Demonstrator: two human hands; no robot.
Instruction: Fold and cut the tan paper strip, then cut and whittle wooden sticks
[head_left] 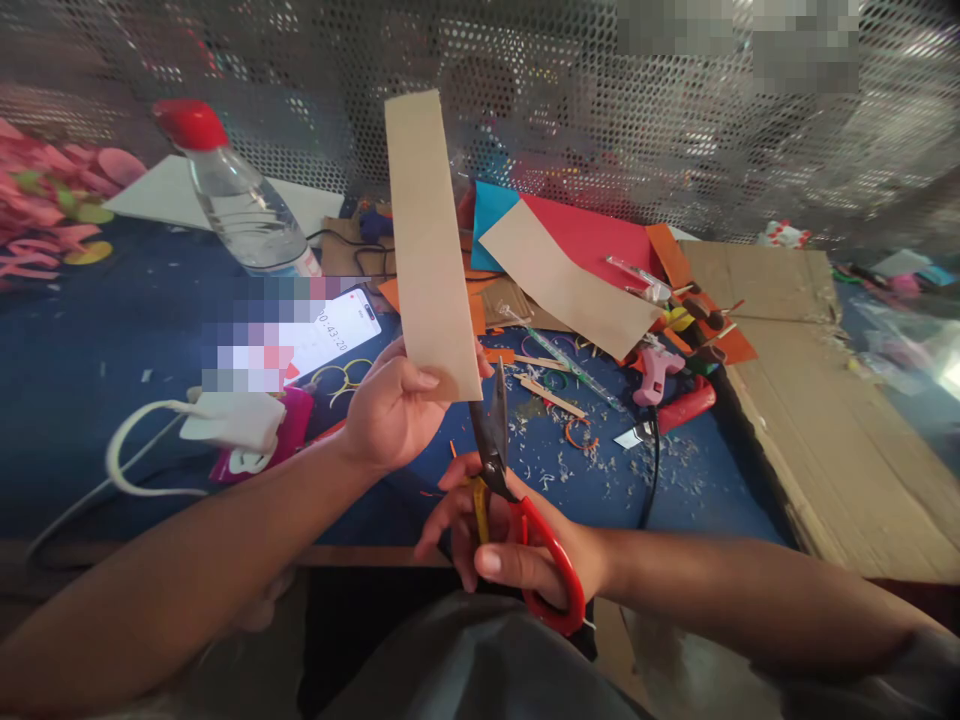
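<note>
Scissors (493,468) with a red handle loop and a yellowish part on the other handle point away from the person, held in the right hand (517,566) at the near edge of the table (724,490). The thumb goes through the red loop and the fingers curl loosely at the yellowish side; the hand has hold of the scissors, whose dark blades stand slightly parted. The blade tips are at the lower end of a cream paper strip (429,250); whether they touch it cannot be told. The left hand (391,415) pinches that strip near its lower end, thumb flat on the front and fingers behind, so the grip is closed on the paper. The strip stands nearly upright above the table, tilted a little to the left at its top.

Farther right, a second cream strip (566,275) lies curved across a red sheet (592,235), with a blue sheet (491,215) beside it. Nearer, a pink glue gun (657,375) lies just beside a red-handled cutter (684,405), among wooden sticks (551,397) and pale scraps. Brown cardboard (862,420) covers the right side. On the left are a clear bottle (251,210) with a red cap, a lit phone (341,330) and a white charger (234,420).
</note>
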